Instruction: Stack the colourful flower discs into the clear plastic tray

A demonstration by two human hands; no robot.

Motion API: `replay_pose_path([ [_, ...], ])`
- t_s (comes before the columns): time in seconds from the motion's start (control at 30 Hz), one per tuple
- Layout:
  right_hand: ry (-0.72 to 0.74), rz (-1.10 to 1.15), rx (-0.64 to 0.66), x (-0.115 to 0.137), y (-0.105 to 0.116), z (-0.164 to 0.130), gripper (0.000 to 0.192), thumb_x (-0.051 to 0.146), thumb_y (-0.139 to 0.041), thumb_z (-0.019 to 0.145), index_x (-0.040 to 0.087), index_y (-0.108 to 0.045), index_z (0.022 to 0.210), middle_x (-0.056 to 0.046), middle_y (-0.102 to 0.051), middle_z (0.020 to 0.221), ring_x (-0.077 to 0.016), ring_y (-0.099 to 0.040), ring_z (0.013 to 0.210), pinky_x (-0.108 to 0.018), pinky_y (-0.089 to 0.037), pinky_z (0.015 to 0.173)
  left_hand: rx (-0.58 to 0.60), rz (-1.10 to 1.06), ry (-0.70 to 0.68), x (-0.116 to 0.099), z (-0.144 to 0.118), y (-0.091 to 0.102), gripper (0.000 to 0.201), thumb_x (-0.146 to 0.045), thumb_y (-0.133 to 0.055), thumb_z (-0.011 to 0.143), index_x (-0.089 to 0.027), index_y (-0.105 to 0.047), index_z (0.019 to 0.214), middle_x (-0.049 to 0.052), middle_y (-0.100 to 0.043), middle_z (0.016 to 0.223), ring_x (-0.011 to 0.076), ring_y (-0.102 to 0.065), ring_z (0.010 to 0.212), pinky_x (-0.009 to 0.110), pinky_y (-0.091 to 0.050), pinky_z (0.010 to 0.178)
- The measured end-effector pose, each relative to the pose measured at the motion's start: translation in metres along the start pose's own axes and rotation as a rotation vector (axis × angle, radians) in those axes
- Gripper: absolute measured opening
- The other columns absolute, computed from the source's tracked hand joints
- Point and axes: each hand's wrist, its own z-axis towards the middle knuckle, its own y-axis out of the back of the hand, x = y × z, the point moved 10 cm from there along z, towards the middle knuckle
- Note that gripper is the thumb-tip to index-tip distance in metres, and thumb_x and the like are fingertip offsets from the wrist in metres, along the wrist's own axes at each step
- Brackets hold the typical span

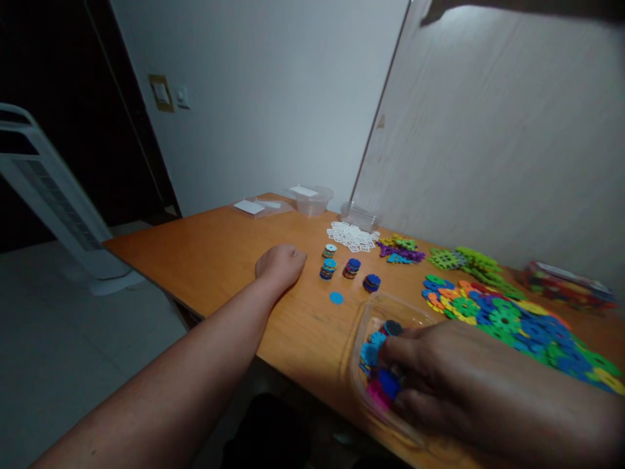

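Right hand [439, 371] digs in the clear tub [371, 312], fingers [398, 355] grasping colourful discs [378, 365]. Left hand [280, 264] sits clenched on the tabletop [219, 254], disc stacks [349, 268] at its 3 o'clock.

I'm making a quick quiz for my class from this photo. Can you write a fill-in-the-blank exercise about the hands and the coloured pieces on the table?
1. The right hand reaches into a clear plastic ____ of coloured discs.
2. The left hand rests on the wooden table closed in a loose ____.
3. A single flat disc lying alone between the two hands is ____ in colour.
4. The pile of square lattice pieces behind the small disc stacks is ____.

Missing words: container; fist; blue; white
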Motion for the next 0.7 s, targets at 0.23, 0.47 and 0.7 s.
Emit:
replay_pose_path([
  [0.23, 0.016, -0.075, 0.007, -0.001, -0.01, 0.006, 0.011, 0.022, -0.061, 0.084, 0.028, -0.07, 0.086, 0.0, -0.07, 0.076, -0.0152, -0.06, 0.06, -0.026, -0.037, 0.056, 0.001, -0.011, 0.009, 0.002, 0.0, 0.0, 0.036, -0.048, -0.047, 0.084, -0.025, -0.075, 0.082, 0.006, -0.073, 0.084, 0.0219, -0.064, 0.077, 0.03, -0.035, 0.059],
  [0.47, -0.032, 0.012, -0.022, -0.01, 0.009, 0.003, 0.009, 0.022, -0.058, 0.088, 0.027, -0.065, 0.085, 0.003, -0.069, 0.075, -0.0131, -0.058, 0.06, -0.024, -0.036, 0.054, 0.001, -0.009, -0.007, 0.0, 0.0, -0.001, 0.036, -0.048, -0.047, 0.085, -0.025, -0.074, 0.08, 0.007, -0.074, 0.085, 0.022, -0.064, 0.077, 0.03, -0.034, 0.058],
  [0.7, -0.029, -0.146, -0.19, -0.016, 0.047, 0.047, 0.014, 0.024, -0.057, 0.087, 0.024, -0.07, 0.093, -0.002, -0.07, 0.075, -0.0155, -0.06, 0.063, -0.026, -0.034, 0.055, 0.011, -0.019, 0.009, -0.001, -0.001, 0.0, 0.036, -0.048, -0.047, 0.085, -0.025, -0.075, 0.082, 0.007, -0.075, 0.089, 0.022, -0.065, 0.081, 0.029, -0.035, 0.06],
])
